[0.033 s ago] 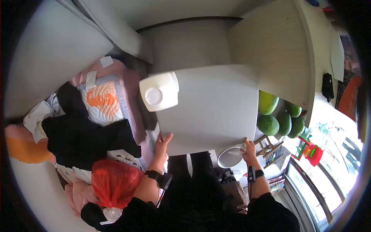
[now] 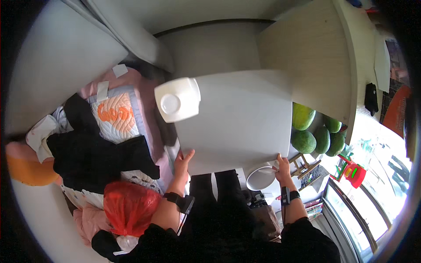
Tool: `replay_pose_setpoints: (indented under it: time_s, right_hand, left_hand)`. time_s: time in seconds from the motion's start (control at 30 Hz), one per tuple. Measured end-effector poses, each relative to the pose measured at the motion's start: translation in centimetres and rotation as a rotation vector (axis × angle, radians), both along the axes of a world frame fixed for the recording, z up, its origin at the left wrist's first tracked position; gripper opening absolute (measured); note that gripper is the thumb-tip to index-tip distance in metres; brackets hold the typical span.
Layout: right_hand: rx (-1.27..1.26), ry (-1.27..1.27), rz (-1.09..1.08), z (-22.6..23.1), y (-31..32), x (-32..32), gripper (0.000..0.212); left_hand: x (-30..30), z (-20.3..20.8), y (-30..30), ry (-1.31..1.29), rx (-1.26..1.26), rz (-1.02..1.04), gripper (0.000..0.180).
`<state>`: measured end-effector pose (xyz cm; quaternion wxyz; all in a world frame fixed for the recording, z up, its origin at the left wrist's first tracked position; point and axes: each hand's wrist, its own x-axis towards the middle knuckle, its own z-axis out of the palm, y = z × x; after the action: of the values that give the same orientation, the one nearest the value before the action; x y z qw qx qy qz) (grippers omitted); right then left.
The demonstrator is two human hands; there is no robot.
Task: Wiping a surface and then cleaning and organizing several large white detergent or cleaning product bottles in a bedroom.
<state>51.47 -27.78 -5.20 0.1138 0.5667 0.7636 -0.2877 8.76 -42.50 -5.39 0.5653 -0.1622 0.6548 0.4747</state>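
Note:
A broad, flat, light-grey panel like a tabletop [image 2: 241,118] spans the middle, its near edge facing me. My left hand [image 2: 182,163] is closed on its near left corner, with the thumb on top and the fingers hidden beneath. At the near right corner my right hand [image 2: 282,166] grips the edge the same way. On the panel's far left corner is a white squarish plastic piece [image 2: 186,94] with a round recess; neither hand touches it. What supports the panel is hidden.
Left, a bed holds black clothing [image 2: 96,153], a quilted pillow [image 2: 116,114] and a red plastic bag [image 2: 131,206]. Right, several watermelons [image 2: 304,141] lie beside a pale wooden cabinet [image 2: 311,57]. Below the panel are a white basin [image 2: 261,179] and a small wooden stool [image 2: 305,164].
The panel has shifted slightly away from me and to the left, carrying the white plastic piece with it. Both hands keep their hold at the near corners.

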Motion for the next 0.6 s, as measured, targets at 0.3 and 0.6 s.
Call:
replay_pose_setpoints:
  time_s: [0.3,0.6]
  right_hand:
    - [-0.367,0.495,-1.004,-2.9,11.7,-8.8,0.027]
    - [-0.251,0.568,-0.862,-3.3,19.7,-14.5,0.036]
  left_hand:
    - [-6.7,-1.0,7.1,0.168,0.086,-0.068,0.068]
    - [-11.4,-1.0,15.2,0.282,0.222,-0.025,0.060]
